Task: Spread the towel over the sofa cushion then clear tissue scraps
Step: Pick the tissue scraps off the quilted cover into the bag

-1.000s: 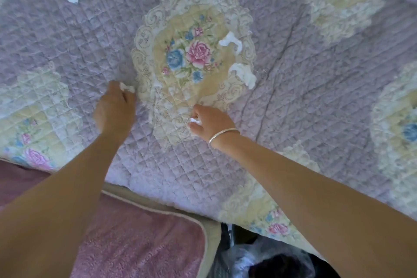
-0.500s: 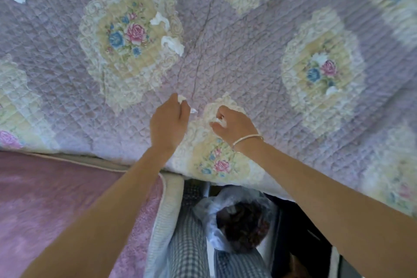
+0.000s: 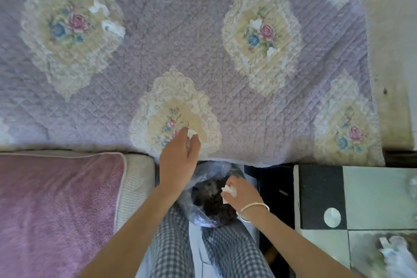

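A lilac quilted towel with cream flower medallions lies spread over the sofa cushion. My left hand pinches a small white tissue scrap at the towel's near edge. My right hand holds another white scrap over the open clear plastic bag with dark contents below that edge. Two scraps lie on the left medallion. Two more scraps lie on the right medallion.
A pink fluffy cushion with a cream border lies at lower left. My checked trouser legs flank the bag. A black and pale green table stands at lower right. A wooden sofa arm runs along the towel's right edge.
Both hands drew back from the towel's middle toward its near edge, each with a scrap. My right hand dropped off the towel to the bag. The view shifted right.
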{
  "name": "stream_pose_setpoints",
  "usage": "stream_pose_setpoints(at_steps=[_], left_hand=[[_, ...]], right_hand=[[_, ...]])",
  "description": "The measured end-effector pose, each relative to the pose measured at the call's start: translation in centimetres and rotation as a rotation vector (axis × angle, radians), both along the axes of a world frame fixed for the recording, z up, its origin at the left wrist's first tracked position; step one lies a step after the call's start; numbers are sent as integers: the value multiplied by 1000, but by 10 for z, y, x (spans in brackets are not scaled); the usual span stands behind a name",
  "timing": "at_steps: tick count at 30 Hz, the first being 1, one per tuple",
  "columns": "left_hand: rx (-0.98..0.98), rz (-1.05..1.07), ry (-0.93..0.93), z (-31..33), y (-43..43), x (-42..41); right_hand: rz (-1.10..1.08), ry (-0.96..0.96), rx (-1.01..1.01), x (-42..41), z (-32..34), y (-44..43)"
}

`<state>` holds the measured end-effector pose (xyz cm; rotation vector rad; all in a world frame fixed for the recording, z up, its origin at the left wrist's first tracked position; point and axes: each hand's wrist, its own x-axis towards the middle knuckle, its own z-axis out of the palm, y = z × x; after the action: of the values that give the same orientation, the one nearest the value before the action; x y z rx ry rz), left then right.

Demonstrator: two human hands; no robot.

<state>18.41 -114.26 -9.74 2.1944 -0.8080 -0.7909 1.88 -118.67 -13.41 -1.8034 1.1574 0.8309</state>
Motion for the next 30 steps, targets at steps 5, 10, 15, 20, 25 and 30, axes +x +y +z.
stream_pose_setpoints(at_steps=[5,10,15,20,25,30], left_hand=[[3,-11,-23,-25,6,-20],[54,-66,-2,-54,13,-39],[180,-160,-3,-95,27,-65],[440,-330,29,-135,38,-86],[614,-475,228,-158,44,-97],[576,-521,218,-153,39,-96]], right_hand=[[-20,79,103,-1,-55,3],[65,165,220,-12,-89,-1],[51,208,181,-38,-102,-3],[-21,247,150,-58,-110,-10],[-61,244,130,-64,-104,-19],[-83,234,120,-54,-94,-32]])
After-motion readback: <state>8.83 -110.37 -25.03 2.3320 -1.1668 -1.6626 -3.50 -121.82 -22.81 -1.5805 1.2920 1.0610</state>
